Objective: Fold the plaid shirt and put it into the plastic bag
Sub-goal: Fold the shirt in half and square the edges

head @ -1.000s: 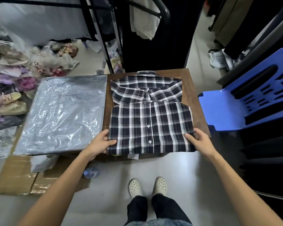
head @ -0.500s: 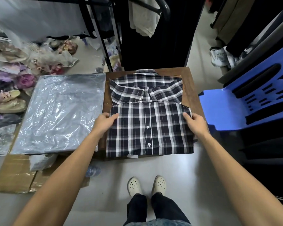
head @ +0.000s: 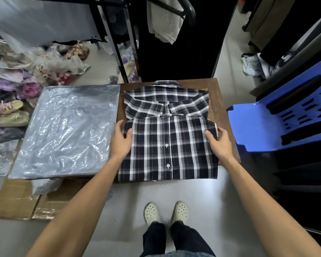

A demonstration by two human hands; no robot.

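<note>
The dark plaid shirt (head: 167, 138) lies folded on a small wooden table (head: 216, 101), its lower half doubled up over the upper part, collar at the far edge. My left hand (head: 121, 140) grips the left side of the folded layer near its top corner, thumb on top of the cloth. My right hand (head: 218, 140) holds the right side the same way, thumb over the fabric. A clear plastic bag (head: 67, 130) lies flat to the left of the table on top of cardboard.
A blue plastic chair (head: 278, 119) stands close on the right. Cardboard (head: 17, 199) lies under the bag at the lower left. Piles of packaged items (head: 17, 86) cover the floor at far left. A black clothes rack (head: 119, 43) with hanging garments stands behind the table.
Both hands slid from the shirt's near bottom corners up along its sides to the top corners of the folded layer and now grip it there.
</note>
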